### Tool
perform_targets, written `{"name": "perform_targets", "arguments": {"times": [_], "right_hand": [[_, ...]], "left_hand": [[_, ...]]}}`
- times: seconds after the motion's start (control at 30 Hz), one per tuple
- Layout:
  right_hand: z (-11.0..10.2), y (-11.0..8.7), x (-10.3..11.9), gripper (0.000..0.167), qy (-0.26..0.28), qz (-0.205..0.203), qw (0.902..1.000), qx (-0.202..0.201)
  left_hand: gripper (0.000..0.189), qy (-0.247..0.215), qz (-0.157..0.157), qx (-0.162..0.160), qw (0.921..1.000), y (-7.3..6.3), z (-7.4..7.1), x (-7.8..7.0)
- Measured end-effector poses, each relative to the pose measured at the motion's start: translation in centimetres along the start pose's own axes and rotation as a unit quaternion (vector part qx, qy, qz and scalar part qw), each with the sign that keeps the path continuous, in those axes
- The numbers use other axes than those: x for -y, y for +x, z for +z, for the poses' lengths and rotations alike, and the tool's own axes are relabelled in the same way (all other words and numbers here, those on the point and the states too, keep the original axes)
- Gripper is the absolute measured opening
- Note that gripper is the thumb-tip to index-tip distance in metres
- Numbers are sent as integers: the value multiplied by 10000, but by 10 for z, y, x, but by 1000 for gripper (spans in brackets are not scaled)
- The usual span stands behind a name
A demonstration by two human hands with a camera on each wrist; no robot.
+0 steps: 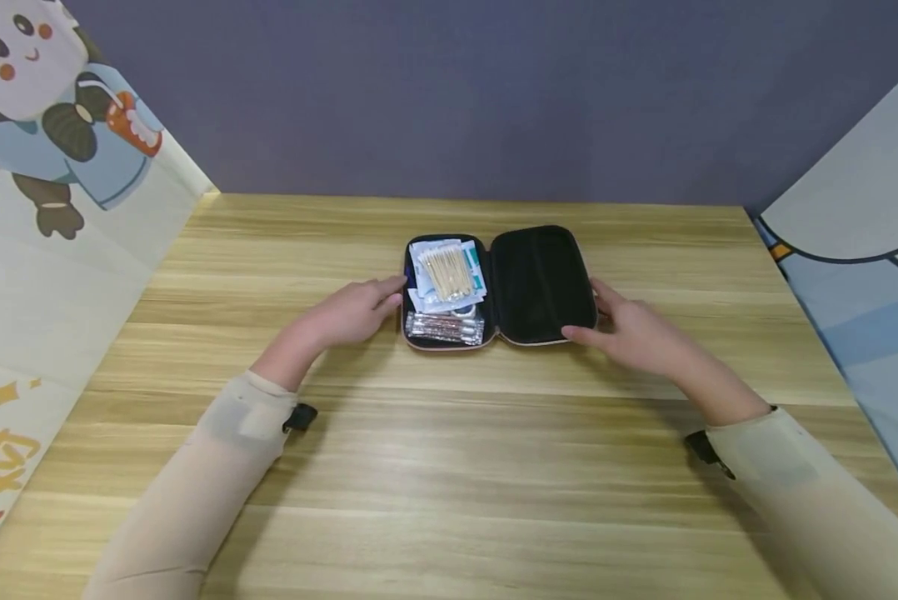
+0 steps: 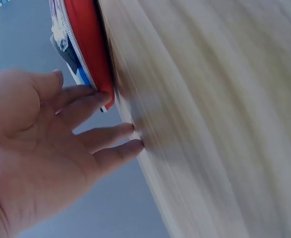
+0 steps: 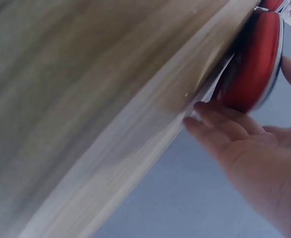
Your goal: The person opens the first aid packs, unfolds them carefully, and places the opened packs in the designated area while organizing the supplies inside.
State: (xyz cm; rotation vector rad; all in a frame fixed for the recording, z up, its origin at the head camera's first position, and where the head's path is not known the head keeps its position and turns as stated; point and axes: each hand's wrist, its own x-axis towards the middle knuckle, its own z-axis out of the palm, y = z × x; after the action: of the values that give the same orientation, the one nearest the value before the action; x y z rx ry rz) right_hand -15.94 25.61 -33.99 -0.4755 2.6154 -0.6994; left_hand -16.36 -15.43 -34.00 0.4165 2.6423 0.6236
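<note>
Left hand, fingers apart, touches case; right hand pinches lid. Best keep case level so swabs don't slide.

We identify a left sleeve and a right sleeve, both pale beige. Near each cuff, we note a greyish patch; beside it projects a small black fitting. The left hand and right hand are bare.
</note>
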Motion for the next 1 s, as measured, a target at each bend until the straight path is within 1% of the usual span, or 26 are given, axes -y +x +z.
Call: {"name": "perform_targets", "arguments": {"times": [0.07,0.17,0.27,0.33,0.43,0.5,0.63,0.77,0.9,1.0], "right_hand": [[1,0,0,110,-189,-14,9998,108],[3,-1,0,109,-244,-39,9994,234],[4,-1,1,108,-264,-68,9992,285],[5,-1,2,108,-270,-74,9991,310],[6,1,4,107,-229,-89,9992,325],[7,2,6,107,-254,-76,9990,349],[6,5,7,105,-372,-17,9985,402],[-1,9,13,96,-598,-64,9970,481],[-19,20,31,89,-875,40,9948,521],[-30,39,48,80,-754,37,9966,329]], "left_hand": [[59,-39,-42,63,10000,-2,-1,2],[68,-85,-139,308,9994,-4,-3,3],[86,-37,-160,604,9980,-7,-3,3],[99,-5,-138,742,9971,-7,-3,4],[118,-25,-88,831,9965,-9,-4,7],[127,-47,-94,842,9964,-10,-4,8],[127,-37,-72,800,9968,-9,-2,5],[123,14,-51,691,9976,-7,-2,2],[122,22,-46,636,9980,-6,-3,3],[120,-5,-81,620,9980,-5,-5,3]]}}
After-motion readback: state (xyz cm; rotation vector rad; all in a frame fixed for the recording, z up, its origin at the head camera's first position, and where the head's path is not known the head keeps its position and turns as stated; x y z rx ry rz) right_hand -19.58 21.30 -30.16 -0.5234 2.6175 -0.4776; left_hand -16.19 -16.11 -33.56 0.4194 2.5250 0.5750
